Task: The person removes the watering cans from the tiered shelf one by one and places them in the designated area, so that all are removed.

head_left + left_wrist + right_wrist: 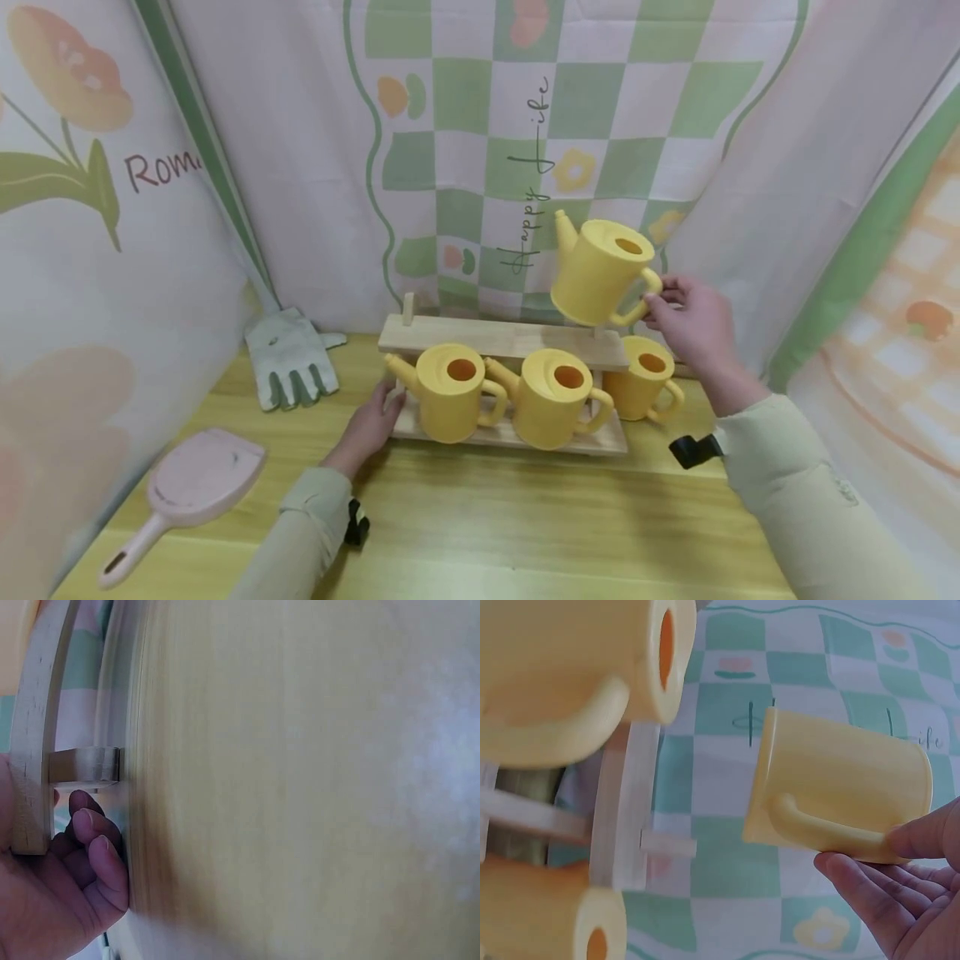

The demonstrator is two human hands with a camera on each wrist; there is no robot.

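High at the right, my right hand [693,325] pinches the handle of a yellow watering can [600,275], which hangs tilted above the right end of a two-tier wooden rack [495,337]. In the right wrist view, thumb and fingers meet on that can's handle [832,834]. My left hand [369,427] grips the rack's left end low down, its fingers curled under the board [34,750] in the left wrist view. Two more yellow watering cans, a left one [448,408] and a right one [549,412], stand on the lower shelf, spouts to the left.
Another yellow watering can [637,392] stands on the table behind the rack's right end, partly hidden. Left of the rack lies a whitish glove [288,350], with a pink dustpan [202,479] nearer me. Printed curtains [307,167] enclose the wooden table [525,525].
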